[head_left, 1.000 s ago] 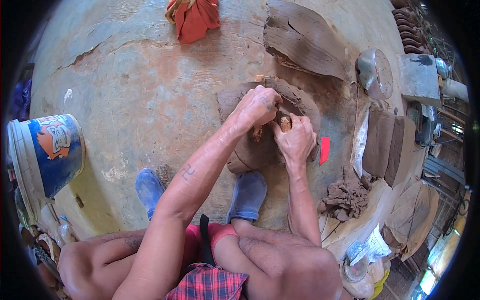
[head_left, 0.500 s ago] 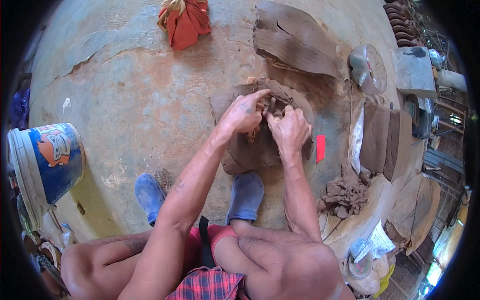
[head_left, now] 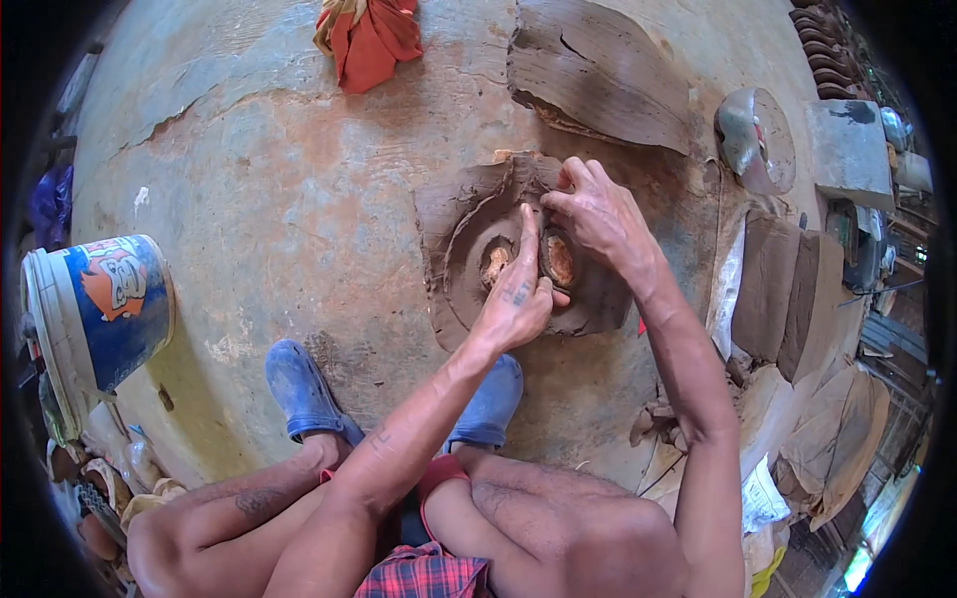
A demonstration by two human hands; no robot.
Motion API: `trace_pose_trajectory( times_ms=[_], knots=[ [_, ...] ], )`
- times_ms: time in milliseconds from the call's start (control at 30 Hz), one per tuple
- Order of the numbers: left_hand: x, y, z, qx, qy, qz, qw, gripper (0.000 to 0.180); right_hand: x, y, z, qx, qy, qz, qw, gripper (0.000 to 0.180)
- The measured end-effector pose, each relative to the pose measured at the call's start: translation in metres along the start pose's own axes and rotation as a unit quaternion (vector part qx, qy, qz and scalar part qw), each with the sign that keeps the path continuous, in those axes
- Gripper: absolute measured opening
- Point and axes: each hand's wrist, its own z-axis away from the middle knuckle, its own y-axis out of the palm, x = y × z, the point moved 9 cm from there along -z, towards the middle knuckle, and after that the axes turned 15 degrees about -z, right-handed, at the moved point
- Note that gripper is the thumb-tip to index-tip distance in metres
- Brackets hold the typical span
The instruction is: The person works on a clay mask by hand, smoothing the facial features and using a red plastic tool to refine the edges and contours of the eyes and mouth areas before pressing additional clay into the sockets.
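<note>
A grey-brown slab of wet clay [head_left: 454, 284] lies on the floor in front of my feet, with a curved ridge running round its middle. Two oval openings in it show a rough orange-brown surface; one is beside my left hand [head_left: 518, 299], the other just right of it. My left index finger stretches forward over the clay between the openings, with the thumb out to the right; the other fingers are partly hidden. At the slab's far right part, my right hand [head_left: 600, 214] is pinched with the fingertips at the clay. Whatever lies between them is too small to tell.
A large curved clay sheet [head_left: 598, 75] lies beyond the slab, with a red cloth bundle [head_left: 374, 45] at the far left. A white and blue bucket [head_left: 115, 309] stands left. Stacked clay slabs [head_left: 768, 289] and a metal ring [head_left: 743, 140] are at the right. Blue clogs [head_left: 304, 384] are on my feet.
My hands have moved apart: the left slid down and right with its index finger straight, the right went up with its elbow swinging outward. The two oval openings now show.
</note>
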Motion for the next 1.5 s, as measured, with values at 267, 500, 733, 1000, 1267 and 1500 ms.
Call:
trace_pose_trajectory(
  times_ms=[267,500,733,1000,1267,1500],
  knots=[
    [0.001,-0.004,-0.011,-0.006,-0.034,-0.104,0.994,0.098,-0.008,0.004,0.024,-0.037,0.005,-0.014,0.999,0.024],
    [-0.002,-0.011,-0.026,-0.014,0.008,-0.223,0.975,0.099,-0.016,0.012,0.039,-0.045,0.062,-0.012,0.997,0.034],
    [-0.017,-0.017,-0.047,0.023,0.009,-0.391,0.92,0.102,-0.018,0.008,0.057,-0.094,0.075,-0.034,0.992,0.032],
    [-0.038,-0.015,-0.056,0.049,0.113,-0.479,0.869,0.099,-0.021,0.005,0.069,-0.148,0.096,-0.045,0.983,0.022],
    [-0.045,-0.005,-0.052,0.094,0.133,-0.523,0.836,0.1,-0.016,0.014,0.082,-0.186,0.118,-0.027,0.975,0.016],
    [-0.042,-0.003,-0.054,0.062,0.17,-0.503,0.845,0.103,-0.02,0.02,0.092,-0.201,0.134,-0.051,0.969,0.015]
  ],
)
